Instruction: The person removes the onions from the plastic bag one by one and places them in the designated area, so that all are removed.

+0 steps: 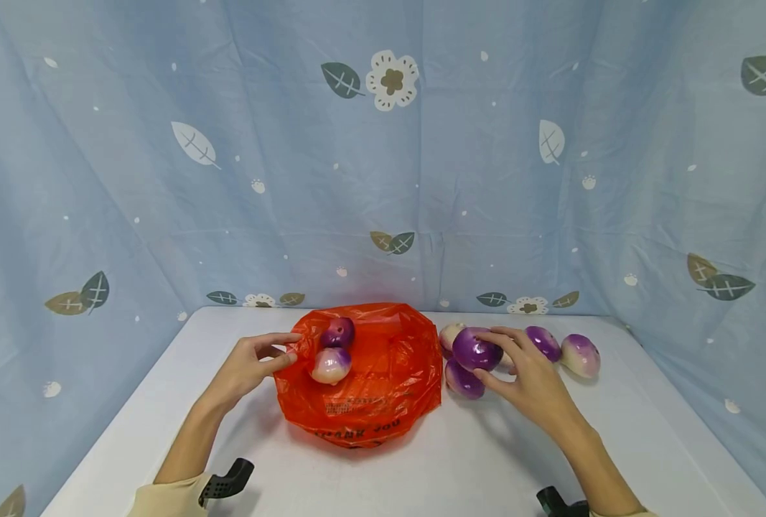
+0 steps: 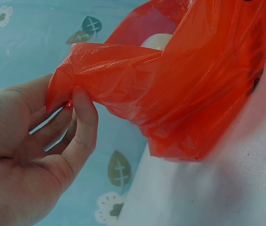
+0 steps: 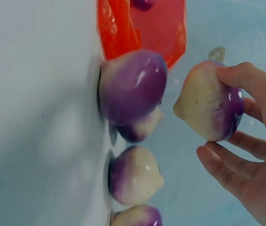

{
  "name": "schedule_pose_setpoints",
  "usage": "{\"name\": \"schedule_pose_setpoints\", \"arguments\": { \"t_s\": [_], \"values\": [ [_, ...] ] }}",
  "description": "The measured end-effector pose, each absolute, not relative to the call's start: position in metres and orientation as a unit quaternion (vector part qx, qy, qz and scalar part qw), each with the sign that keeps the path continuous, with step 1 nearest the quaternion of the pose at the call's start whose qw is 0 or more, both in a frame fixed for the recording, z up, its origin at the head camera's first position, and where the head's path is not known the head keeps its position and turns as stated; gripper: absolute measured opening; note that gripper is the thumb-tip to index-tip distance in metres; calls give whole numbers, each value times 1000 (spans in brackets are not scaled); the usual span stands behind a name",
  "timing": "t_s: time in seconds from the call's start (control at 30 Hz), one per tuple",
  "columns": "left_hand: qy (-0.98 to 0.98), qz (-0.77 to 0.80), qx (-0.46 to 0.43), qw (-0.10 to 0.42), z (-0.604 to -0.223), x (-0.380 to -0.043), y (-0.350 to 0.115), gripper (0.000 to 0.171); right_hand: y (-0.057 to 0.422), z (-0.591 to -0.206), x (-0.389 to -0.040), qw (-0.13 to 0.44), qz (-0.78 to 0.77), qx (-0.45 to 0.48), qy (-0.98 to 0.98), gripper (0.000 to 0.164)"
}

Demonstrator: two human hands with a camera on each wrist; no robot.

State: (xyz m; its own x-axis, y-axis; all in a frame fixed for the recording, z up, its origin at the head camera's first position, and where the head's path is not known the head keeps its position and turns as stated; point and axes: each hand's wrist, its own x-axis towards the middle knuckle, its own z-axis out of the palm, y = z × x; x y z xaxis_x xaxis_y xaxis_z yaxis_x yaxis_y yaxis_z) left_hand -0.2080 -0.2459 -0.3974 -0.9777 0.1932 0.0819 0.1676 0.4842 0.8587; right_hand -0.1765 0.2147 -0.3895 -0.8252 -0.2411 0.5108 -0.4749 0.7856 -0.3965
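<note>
An orange-red plastic bag point(image 1: 383, 380) lies spread open on the white table, with printed lettering on its front. My left hand point(image 1: 239, 368) pinches the left edge of the bag between thumb and fingers; the left wrist view shows the plastic point(image 2: 123, 80) pulled taut from that pinch. Inside the bag's mouth are a purple turnip point(image 1: 338, 333) and a paler turnip point(image 1: 332, 365). To the right of the bag, my right hand point(image 1: 538, 388) grips a glossy purple-and-cream turnip point(image 3: 213, 101) by its sides, raised off the table.
Near the bag's right side, a purple turnip point(image 1: 464, 381) and a pale turnip point(image 1: 449, 334) sit close together, partly behind the held one. Farther right lie another purple turnip point(image 1: 543, 343) and a cream-purple turnip point(image 1: 580, 357). A blue patterned curtain point(image 1: 383, 179) hangs behind the table point(image 1: 331, 481).
</note>
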Motion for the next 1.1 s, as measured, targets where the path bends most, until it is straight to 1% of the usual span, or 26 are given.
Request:
{"name": "schedule_pose_setpoints", "arguments": {
  "t_s": [0.23,0.67,0.9,1.1],
  "values": [
    [864,493,105,12,-398,-209,-245,42,233,-395,-177,242,243,184,-921,60],
    [864,493,101,15,-398,-209,-245,42,254,-412,-176,219,236,164,-932,57],
    [865,491,102,12,-399,-209,-246,41,260,-417,-177,227,221,164,-934,56],
    [865,492,98,14,-398,-208,-246,41,262,-419,-177,220,219,163,-937,55]
  ]
}}
